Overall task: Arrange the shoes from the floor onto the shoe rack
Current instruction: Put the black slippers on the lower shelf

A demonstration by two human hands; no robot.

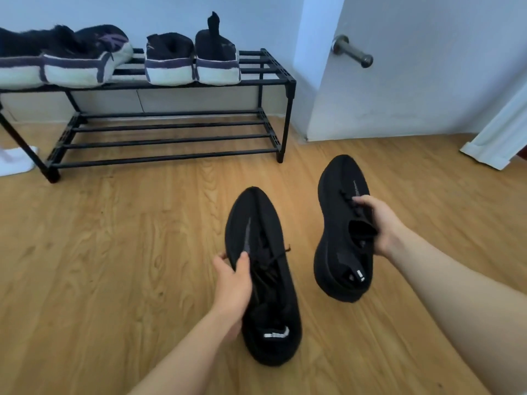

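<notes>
Hands hold 2 black knit sneakers above the wood-grain floor [114,252]: the left hand [232,283] is closed around the left sneaker [265,280] at its laces, the right hand [376,220] clasps the right sneaker [342,232] by its collar. Open floor lies between them and the black metal shoe rack [171,138]. Its lower shelf of 4 bars stands bare; the top holds 4 fuzzy, pale-soled shoes [168,61], with free room at the right end by the door [427,81].
</notes>
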